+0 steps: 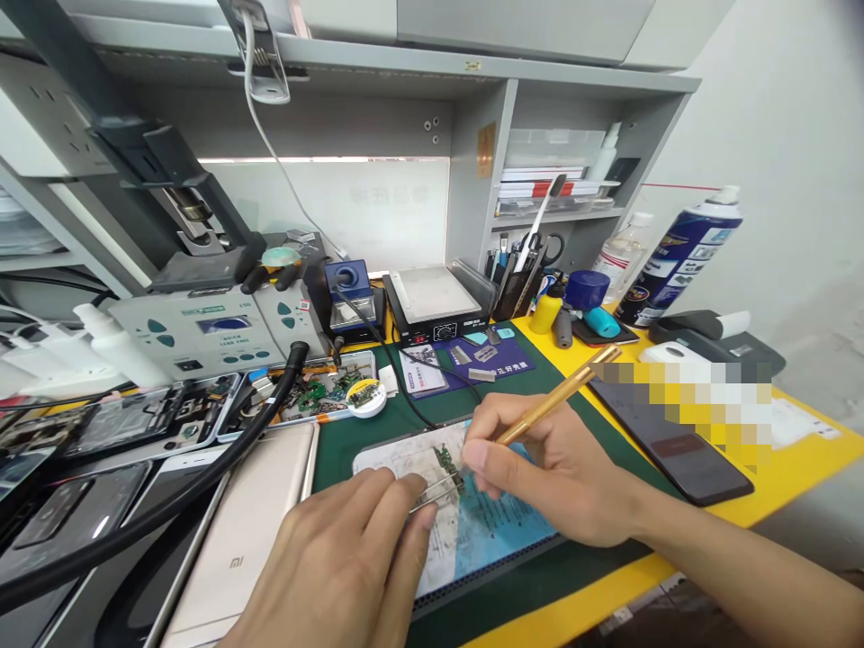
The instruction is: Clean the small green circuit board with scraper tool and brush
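A small green circuit board (446,463) lies on a stained white and blue sheet (506,540) in front of me. My left hand (355,531) is closed on metal tweezers (437,494), whose tips reach the board's lower edge. From the other side, my right hand (563,472) pinches a gold pen-shaped tool (550,400) like a pencil, its rear end slanting up to the right. My right fingers hide the tool's working tip, which points toward the board. I cannot tell whether it touches the board.
Phones, including a gold one (247,531), lie at the left beneath a black hose (270,423). Behind are a parts tray (317,409), a soldering station (222,328) and a heating plate (436,297). A dark phone (675,441) and spray can (681,256) are at the right.
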`<state>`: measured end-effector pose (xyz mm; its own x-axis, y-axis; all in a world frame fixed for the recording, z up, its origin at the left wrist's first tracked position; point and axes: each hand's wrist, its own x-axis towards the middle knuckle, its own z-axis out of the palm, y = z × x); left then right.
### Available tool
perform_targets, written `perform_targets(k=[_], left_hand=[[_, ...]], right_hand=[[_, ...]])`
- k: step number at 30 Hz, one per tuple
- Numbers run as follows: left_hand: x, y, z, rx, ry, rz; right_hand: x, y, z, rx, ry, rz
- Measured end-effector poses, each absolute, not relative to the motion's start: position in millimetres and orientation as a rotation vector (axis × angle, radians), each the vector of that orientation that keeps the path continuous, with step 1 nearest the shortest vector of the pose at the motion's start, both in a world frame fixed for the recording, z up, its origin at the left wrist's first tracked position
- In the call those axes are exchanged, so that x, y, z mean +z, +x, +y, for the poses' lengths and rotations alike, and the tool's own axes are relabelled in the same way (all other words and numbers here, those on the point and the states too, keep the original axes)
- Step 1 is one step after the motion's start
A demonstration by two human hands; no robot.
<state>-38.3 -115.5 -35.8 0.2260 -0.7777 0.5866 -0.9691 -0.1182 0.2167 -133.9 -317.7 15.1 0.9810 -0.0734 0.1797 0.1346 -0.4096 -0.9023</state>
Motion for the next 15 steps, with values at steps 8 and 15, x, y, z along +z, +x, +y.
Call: perform_targets(k=[8,15], left_hand=[[-36.6,-37.1,-115.7,0.422,1.961,-1.614],[-36.6,-37.9,-115.3,0.422,1.954,-1.609]], right_hand=[[14.7,-133.3,-316.6,-0.190,-2.030,-0.001],[14.4,-132.9,-317.0,-0.236,-1.994,0.006]])
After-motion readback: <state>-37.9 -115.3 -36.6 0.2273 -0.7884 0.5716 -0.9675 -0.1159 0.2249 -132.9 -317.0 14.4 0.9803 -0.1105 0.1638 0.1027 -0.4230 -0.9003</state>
